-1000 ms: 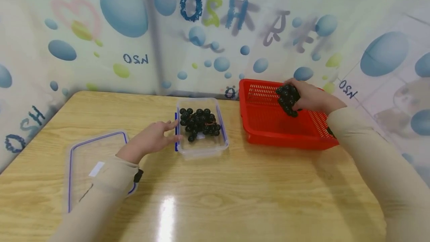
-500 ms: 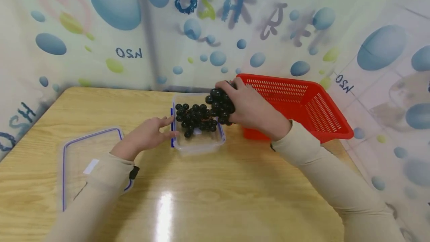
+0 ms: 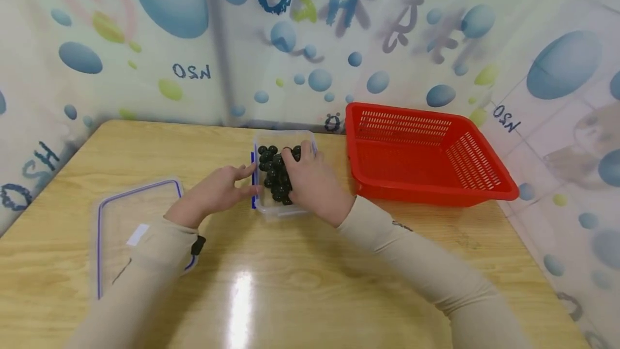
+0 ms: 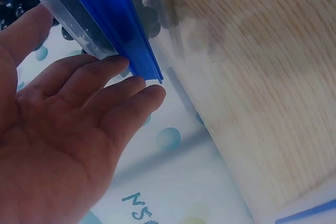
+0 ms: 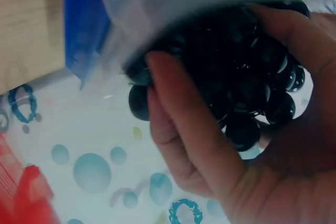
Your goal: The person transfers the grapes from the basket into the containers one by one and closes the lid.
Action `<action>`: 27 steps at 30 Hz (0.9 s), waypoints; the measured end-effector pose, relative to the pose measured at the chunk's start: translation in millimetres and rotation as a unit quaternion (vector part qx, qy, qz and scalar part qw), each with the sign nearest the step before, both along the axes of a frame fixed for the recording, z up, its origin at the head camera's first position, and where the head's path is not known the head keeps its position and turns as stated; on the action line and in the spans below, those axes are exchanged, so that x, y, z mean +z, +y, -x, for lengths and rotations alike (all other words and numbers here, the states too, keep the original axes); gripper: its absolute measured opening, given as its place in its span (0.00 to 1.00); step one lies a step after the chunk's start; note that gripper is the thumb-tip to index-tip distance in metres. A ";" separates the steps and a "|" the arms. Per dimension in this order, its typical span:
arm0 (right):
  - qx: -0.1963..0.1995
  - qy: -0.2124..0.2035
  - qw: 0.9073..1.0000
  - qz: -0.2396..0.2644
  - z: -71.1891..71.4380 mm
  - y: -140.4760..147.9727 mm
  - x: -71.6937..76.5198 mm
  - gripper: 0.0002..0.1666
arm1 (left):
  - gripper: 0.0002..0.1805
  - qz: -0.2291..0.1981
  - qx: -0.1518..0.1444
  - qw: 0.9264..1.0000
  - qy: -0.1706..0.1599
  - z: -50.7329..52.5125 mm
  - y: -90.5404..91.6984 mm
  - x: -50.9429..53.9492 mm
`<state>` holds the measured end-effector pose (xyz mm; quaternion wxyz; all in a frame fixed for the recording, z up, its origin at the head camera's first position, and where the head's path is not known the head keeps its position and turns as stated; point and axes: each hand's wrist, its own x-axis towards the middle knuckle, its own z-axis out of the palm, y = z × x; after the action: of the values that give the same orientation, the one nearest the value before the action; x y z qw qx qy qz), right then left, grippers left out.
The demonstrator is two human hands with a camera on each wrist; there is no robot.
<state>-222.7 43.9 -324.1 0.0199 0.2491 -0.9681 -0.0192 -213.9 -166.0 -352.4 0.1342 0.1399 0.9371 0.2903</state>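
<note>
A clear plastic box [image 3: 278, 210] with a blue clasp [image 4: 118, 22] on its left side stands at mid-table in the head view. Dark grapes [image 3: 265, 159] lie inside it. My right hand [image 3: 317, 185] is at the box with its fingers curled round a bunch of dark grapes [image 5: 247, 87], low over the others. My left hand [image 3: 215, 195] rests against the box's left side, thumb at the near rim and fingers, nearly straight, by the clasp. Where the held bunch meets the grapes under it is hidden.
A red basket [image 3: 436, 194] stands right of the box, near the back wall. The clear lid [image 3: 116, 252] with a blue seal lies on the table [image 3: 300, 284] at the left, partly under the left forearm. A patterned cloth hangs behind.
My right hand has carried the bunch leftward from the red basket and down into the clear box. My left hand has stayed at the box's side.
</note>
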 end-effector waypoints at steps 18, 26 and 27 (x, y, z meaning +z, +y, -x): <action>0.054 -0.015 0.998 0.009 -7.5 16.6 -21.3 0.35 | 0.37 0.001 0.002 1.000 -0.001 2.5 2.9 0.7; 0.159 0.014 0.981 0.113 -6.9 31.1 -32.9 0.31 | 0.37 -0.003 0.004 1.000 -0.007 0.7 1.8 -1.6; 0.162 0.008 0.978 0.128 -7.5 32.9 -34.4 0.31 | 0.37 -0.003 0.003 1.000 -0.009 0.0 1.3 -1.2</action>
<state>-215.2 76.8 -358.6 0.0618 0.3979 -0.9092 0.1065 -213.8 -164.7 -353.6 0.1414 0.1346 0.9353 0.2952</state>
